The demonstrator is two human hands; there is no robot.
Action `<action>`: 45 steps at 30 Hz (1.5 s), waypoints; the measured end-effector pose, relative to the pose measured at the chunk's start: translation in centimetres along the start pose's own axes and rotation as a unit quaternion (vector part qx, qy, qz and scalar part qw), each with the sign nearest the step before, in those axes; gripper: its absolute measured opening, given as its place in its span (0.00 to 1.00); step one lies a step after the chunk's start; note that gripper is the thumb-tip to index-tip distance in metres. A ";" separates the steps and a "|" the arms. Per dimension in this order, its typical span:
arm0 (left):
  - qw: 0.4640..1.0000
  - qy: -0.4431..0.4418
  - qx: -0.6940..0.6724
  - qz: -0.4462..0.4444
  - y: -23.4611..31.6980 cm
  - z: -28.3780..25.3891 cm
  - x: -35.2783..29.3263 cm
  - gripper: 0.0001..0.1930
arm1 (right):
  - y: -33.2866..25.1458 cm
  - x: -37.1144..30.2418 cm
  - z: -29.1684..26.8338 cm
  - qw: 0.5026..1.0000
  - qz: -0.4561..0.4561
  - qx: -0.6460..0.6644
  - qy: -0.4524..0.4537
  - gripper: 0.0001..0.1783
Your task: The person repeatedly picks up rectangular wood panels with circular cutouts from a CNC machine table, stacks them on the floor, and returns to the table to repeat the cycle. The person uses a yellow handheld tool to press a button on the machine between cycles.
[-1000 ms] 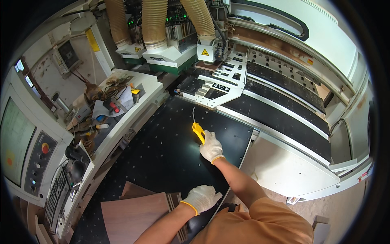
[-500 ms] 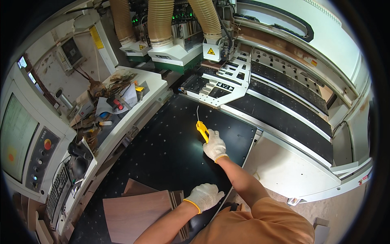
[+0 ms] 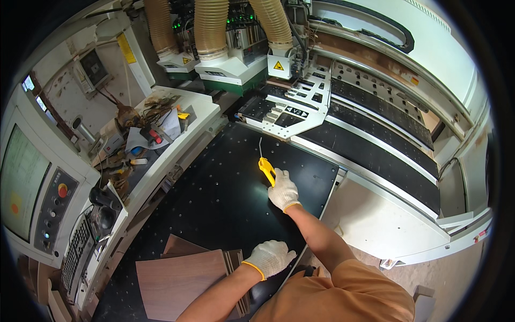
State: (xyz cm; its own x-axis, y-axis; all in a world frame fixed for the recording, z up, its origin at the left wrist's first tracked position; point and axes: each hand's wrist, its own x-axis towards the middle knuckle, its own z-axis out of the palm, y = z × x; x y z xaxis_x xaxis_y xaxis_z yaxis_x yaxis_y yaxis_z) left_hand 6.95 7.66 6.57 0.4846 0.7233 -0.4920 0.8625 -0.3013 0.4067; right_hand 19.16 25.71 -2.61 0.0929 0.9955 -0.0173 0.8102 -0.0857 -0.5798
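My right hand (image 3: 283, 191), in a white knit glove with a yellow cuff, is closed round the handle of a yellow air blow gun (image 3: 266, 167). The gun's thin bent nozzle points away from me, above the black table (image 3: 225, 198) dotted with small holes. Nearer my body, my gloved left hand (image 3: 269, 258) is curled, back upward, beside a stack of brown wood-grain boards (image 3: 182, 279). Its palm and fingertips are hidden, so anything inside cannot be made out. My left forearm passes over part of the boards.
Ahead stands a machine with ribbed dust hoses (image 3: 212, 29) and a white slotted plate (image 3: 298, 115). Black conveyor strips (image 3: 375, 161) run off to the right. On the left are a control panel (image 3: 53, 209), a keyboard (image 3: 76, 257) and a cluttered white bench (image 3: 198, 115).
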 end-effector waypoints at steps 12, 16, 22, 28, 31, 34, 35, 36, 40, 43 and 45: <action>1.000 -0.002 -0.002 0.000 0.0 -0.1 0.0 0.34 | 0.0 0.1 0.0 1.000 0.007 -0.007 -0.008 0.39; 1.000 -0.007 0.000 -0.001 0.0 -0.1 0.0 0.34 | 0.1 0.1 0.0 1.000 0.000 -0.006 -0.008 0.40; 1.000 -0.004 -0.002 -0.003 0.0 0.1 0.2 0.34 | 0.2 0.1 0.1 1.000 -0.005 -0.005 -0.002 0.40; 1.000 0.003 -0.004 -0.003 -0.1 0.2 0.2 0.34 | 0.3 0.1 0.2 1.000 -0.010 -0.003 0.005 0.40; 1.000 0.000 -0.004 -0.006 0.0 0.2 0.2 0.33 | 0.2 0.1 0.2 1.000 -0.008 -0.005 0.004 0.40; 1.000 -0.001 -0.004 -0.005 0.1 0.0 0.1 0.34 | 0.2 0.1 0.2 1.000 -0.006 -0.003 0.004 0.40; 1.000 -0.002 -0.006 -0.006 0.1 -0.1 0.0 0.34 | 0.2 0.1 0.1 1.000 -0.004 -0.003 0.003 0.40; 1.000 -0.003 -0.008 -0.007 0.1 -0.2 0.0 0.33 | 0.2 0.1 0.1 1.000 0.002 -0.005 0.001 0.40; 1.000 -0.013 -0.020 -0.004 0.1 -0.4 -0.1 0.33 | 0.0 0.0 -0.1 1.000 -0.002 0.001 0.000 0.40; 1.000 -0.012 -0.011 -0.009 0.1 -0.2 0.0 0.33 | -0.1 -0.1 -0.1 1.000 0.008 -0.005 -0.002 0.40; 1.000 -0.009 -0.007 -0.010 0.1 -0.1 0.1 0.33 | -0.1 -0.1 -0.1 1.000 -0.001 0.000 0.002 0.40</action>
State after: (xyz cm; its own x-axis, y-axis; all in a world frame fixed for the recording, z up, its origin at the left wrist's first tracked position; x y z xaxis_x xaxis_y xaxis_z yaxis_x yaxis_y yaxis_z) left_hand 7.09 7.75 6.66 0.4700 0.7181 -0.5132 0.8700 -0.2788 0.4066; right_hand 19.17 25.65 -2.45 0.0937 0.9955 -0.0140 0.8102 -0.0844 -0.5801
